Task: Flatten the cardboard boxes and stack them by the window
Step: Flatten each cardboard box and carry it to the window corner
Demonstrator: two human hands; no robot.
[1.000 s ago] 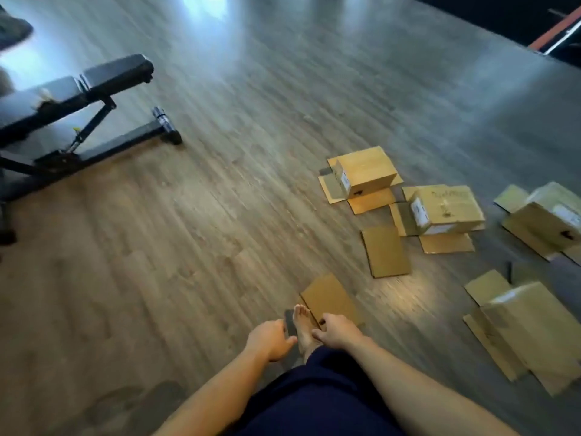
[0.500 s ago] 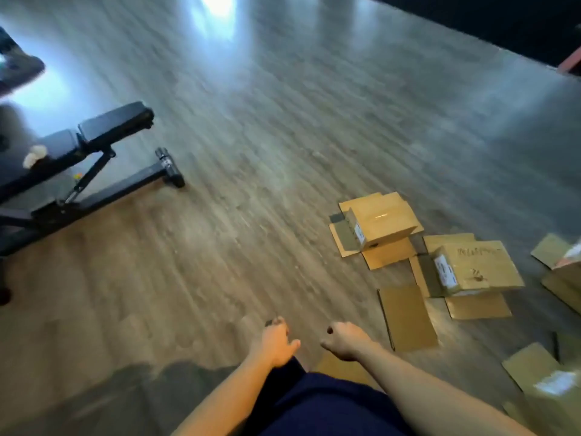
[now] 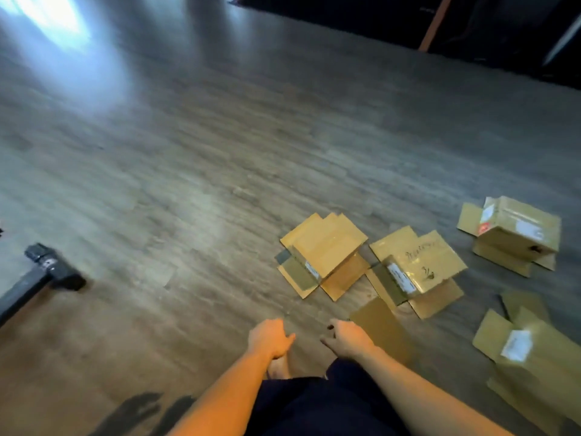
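Fingers of the left hand (image 3: 271, 338) and right hand (image 3: 345, 338) remain loosely curled, holding nothing. The view has swung right: the black bench foot (image 3: 55, 272) now sits at the left edge, and four unflattened brown cardboard boxes (image 3: 325, 254) lie ahead-right on grey wooden flooring (image 3: 188, 184), flaps splayed.

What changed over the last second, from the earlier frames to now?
The view swung right: the black bench foot slid to the left edge and more boxes came into view. The left hand and right hand still hold nothing. The brown cardboard boxes stay unflattened on the floor.
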